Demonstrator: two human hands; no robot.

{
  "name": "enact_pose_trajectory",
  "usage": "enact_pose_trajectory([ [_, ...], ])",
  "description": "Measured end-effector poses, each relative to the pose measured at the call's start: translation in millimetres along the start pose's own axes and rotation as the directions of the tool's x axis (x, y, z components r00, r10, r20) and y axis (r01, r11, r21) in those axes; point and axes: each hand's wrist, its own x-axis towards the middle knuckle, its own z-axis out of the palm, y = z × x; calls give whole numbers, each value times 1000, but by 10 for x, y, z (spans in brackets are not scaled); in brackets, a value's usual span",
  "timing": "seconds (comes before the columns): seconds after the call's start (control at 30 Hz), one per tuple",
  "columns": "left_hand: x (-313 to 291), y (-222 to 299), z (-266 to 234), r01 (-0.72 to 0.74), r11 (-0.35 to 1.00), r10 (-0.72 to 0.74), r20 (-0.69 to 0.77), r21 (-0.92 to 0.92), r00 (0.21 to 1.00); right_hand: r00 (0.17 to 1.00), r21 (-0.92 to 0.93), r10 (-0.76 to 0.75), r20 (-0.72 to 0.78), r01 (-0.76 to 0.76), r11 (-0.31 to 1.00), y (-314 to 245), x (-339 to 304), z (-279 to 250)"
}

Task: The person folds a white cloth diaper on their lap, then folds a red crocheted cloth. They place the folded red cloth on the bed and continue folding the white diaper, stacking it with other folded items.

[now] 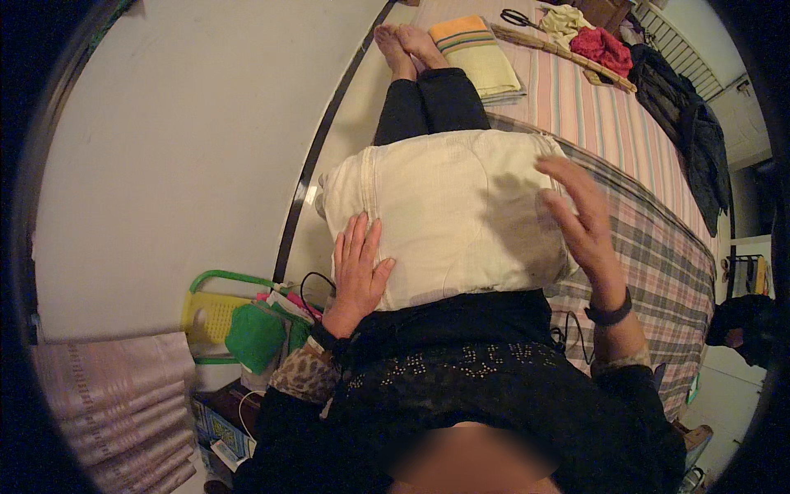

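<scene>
Across my lap lies a cream-white cloth bundle (440, 218), shaped like a pillow, with seams along its left end and upper right corner. My left hand (358, 267) rests flat on the bundle's left part, fingers stretched out and pointing away from me. Over the right end hovers my right hand (580, 214), slightly blurred, fingers apart with nothing between them; its shadow falls on the cloth. A dark band circles each wrist. Beyond the bundle my legs in black trousers (432, 103) stretch out along the bed, feet bare.
The bed has a striped sheet (568, 107) and a plaid cover (650, 239). Folded towels (477, 58), a long woven strip (568, 53), scissors (518, 16), red cloth (602, 51) and dark clothing (683, 123) lie there. At left stand a yellow-green chair (210, 317) with green cloth (255, 337) and a pale curtain (115, 403).
</scene>
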Motion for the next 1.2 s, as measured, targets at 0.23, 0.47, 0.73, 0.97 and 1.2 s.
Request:
enact_pose_trajectory([
  [0.23, -7, -36, -9, 0, 1000, 0, 20, 0, 1000, 934, -142, 336, 121, -318, 937, 734, -13, 715],
  [0.47, 34, -163, -43, 30, 985, -25, 36, -170, 999, 942, -167, 337, 16, -329, 929, 905, -294, 743],
  [0.73, 636, -45, -838, -58, 991, 52, -56, -118, 997, 982, -482, 187, -31, -179, 858, 605, -294, 777],
  [0.97, 1103, -281, 41, 98, 995, -99, 140, 11, 985, 929, -287, 362, -84, -370, 884, 717, -294, 741],
  [1.2, 991, -646, 282, 214, 966, -176, 237, -147, 955, 862, 98, 505, -37, -500, 861, 1004, -361, 838],
])
